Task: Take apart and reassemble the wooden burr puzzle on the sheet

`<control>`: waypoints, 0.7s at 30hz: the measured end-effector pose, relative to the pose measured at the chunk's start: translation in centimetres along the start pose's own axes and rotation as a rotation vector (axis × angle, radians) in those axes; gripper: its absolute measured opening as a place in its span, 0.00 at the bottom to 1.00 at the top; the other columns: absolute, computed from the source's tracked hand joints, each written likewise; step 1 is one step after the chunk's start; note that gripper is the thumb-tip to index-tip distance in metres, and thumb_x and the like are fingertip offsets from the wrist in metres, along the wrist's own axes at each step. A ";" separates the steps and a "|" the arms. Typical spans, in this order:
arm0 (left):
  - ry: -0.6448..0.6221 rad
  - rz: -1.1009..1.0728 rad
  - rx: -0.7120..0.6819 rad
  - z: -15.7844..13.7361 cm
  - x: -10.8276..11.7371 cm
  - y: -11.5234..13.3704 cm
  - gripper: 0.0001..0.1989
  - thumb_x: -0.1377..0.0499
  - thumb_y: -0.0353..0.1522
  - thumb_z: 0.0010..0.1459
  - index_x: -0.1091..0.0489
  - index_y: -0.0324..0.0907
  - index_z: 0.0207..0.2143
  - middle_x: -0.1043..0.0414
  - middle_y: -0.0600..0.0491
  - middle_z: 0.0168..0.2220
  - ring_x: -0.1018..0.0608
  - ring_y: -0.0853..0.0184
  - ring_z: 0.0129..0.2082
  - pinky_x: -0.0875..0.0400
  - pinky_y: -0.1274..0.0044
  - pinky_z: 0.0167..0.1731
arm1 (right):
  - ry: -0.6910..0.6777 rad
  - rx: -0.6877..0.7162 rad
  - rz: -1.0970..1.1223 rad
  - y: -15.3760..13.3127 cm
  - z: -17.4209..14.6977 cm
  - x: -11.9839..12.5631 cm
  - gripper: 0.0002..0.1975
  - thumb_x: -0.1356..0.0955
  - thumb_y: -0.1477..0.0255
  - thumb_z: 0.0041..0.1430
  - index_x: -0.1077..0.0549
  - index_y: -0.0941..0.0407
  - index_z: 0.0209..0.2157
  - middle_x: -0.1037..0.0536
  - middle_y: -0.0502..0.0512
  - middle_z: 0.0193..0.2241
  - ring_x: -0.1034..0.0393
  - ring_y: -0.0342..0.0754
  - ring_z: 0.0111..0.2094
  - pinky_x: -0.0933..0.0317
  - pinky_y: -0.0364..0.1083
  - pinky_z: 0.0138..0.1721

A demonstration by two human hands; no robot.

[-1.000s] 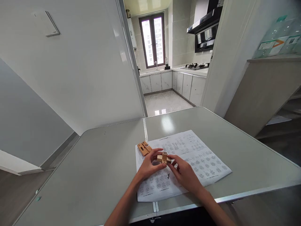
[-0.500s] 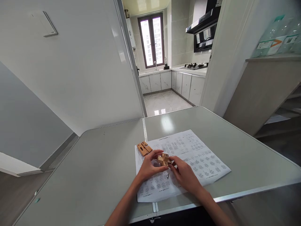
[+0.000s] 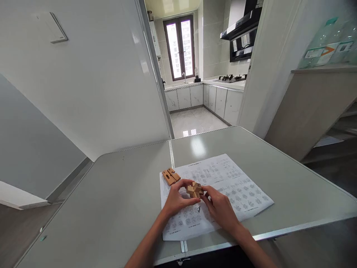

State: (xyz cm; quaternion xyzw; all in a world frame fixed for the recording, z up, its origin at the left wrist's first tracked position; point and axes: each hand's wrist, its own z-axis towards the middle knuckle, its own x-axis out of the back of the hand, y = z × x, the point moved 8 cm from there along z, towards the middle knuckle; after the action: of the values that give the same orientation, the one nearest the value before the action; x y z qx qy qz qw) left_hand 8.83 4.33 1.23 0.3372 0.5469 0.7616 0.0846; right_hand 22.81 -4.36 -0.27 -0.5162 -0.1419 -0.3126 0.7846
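Observation:
Interlocked wooden blocks form a small burr puzzle (image 3: 194, 190) above a printed sheet. My left hand (image 3: 178, 198) curves round it from the left, fingers at its far side and thumb at its near side. From the right, my right hand (image 3: 219, 204) pinches the puzzle's right end between thumb and fingers. Beyond my left hand, two loose notched wooden pieces (image 3: 171, 176) lie side by side on the sheet's far left corner, with dark marks on their tops. The paper sheet (image 3: 245, 193) carries rows of line drawings of assembled shapes and lies partly under both hands.
The grey-green folding table (image 3: 119, 208) has a metal seam (image 3: 171, 154) and a metal-edged rim. Large plastic bottles (image 3: 326, 46) stand on a shelf at the right. Past the table, a doorway leads to a kitchen with a stove (image 3: 232, 78).
The puzzle has turned or shifted very slightly between my hands. Both hands keep nearly the same place, and the loose pieces and sheet stay put.

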 end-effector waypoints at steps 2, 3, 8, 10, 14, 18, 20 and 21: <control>0.018 0.009 -0.001 -0.1 0.1 0.1 0.28 0.24 0.39 0.45 0.25 0.44 0.48 0.21 0.49 0.47 0.20 0.56 0.48 0.28 0.66 0.54 | 0.012 0.014 -0.001 0.0 -0.1 0.0 0.10 0.39 0.70 0.72 0.30 0.53 0.50 0.18 0.56 0.44 0.21 0.51 0.35 0.31 0.47 0.34; 0.029 0.013 -0.001 -0.1 0.1 0.1 0.27 0.24 0.39 0.45 0.25 0.44 0.48 0.20 0.49 0.46 0.20 0.56 0.48 0.28 0.66 0.54 | 0.016 0.019 -0.001 0.0 -0.1 -0.1 0.10 0.39 0.70 0.73 0.29 0.53 0.50 0.18 0.56 0.44 0.21 0.51 0.35 0.31 0.47 0.34; 0.044 -0.010 0.010 -0.2 0.2 -0.4 0.27 0.24 0.38 0.45 0.24 0.45 0.48 0.20 0.50 0.47 0.20 0.56 0.48 0.28 0.66 0.54 | 0.022 0.046 0.021 -0.1 -0.1 0.0 0.11 0.39 0.69 0.73 0.29 0.52 0.52 0.19 0.56 0.43 0.22 0.51 0.35 0.31 0.47 0.35; 0.023 -0.032 0.017 -0.3 0.1 -0.6 0.27 0.24 0.38 0.45 0.24 0.45 0.49 0.20 0.49 0.48 0.20 0.56 0.49 0.28 0.65 0.55 | 0.012 0.063 0.051 -0.3 -0.1 0.0 0.11 0.38 0.70 0.73 0.29 0.52 0.52 0.19 0.56 0.43 0.22 0.50 0.34 0.30 0.47 0.36; -0.020 -0.080 0.008 -0.2 0.0 -0.7 0.29 0.24 0.39 0.46 0.24 0.45 0.51 0.20 0.47 0.50 0.20 0.54 0.51 0.28 0.64 0.56 | 0.012 0.085 0.082 -0.7 0.0 0.3 0.10 0.38 0.72 0.73 0.29 0.52 0.51 0.19 0.55 0.42 0.22 0.50 0.36 0.29 0.47 0.38; -0.025 -0.091 -0.006 -0.2 0.0 -0.9 0.29 0.24 0.40 0.46 0.24 0.44 0.51 0.21 0.47 0.51 0.21 0.54 0.52 0.29 0.63 0.57 | 0.004 0.092 0.097 -1.1 0.1 0.4 0.10 0.38 0.74 0.72 0.29 0.52 0.50 0.19 0.55 0.42 0.22 0.51 0.38 0.30 0.47 0.39; -0.031 -0.093 -0.010 -0.2 -0.1 -1.0 0.30 0.24 0.39 0.46 0.24 0.44 0.52 0.20 0.47 0.50 0.21 0.54 0.52 0.29 0.63 0.57 | -0.009 0.094 0.106 -1.1 0.2 0.3 0.11 0.38 0.74 0.72 0.29 0.52 0.51 0.19 0.55 0.43 0.22 0.51 0.40 0.30 0.47 0.40; -0.035 -0.095 -0.012 -0.2 -0.1 -1.1 0.31 0.24 0.39 0.46 0.24 0.44 0.52 0.20 0.47 0.50 0.21 0.54 0.52 0.29 0.63 0.57 | -0.015 0.094 0.110 -1.1 0.2 0.3 0.11 0.39 0.74 0.72 0.30 0.51 0.51 0.20 0.55 0.43 0.22 0.51 0.40 0.30 0.47 0.40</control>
State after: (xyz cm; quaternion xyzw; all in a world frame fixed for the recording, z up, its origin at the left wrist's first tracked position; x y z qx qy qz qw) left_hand 8.55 4.57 0.17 0.3238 0.5560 0.7540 0.1323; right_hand 22.33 -4.55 0.81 -0.4882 -0.1336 -0.2581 0.8229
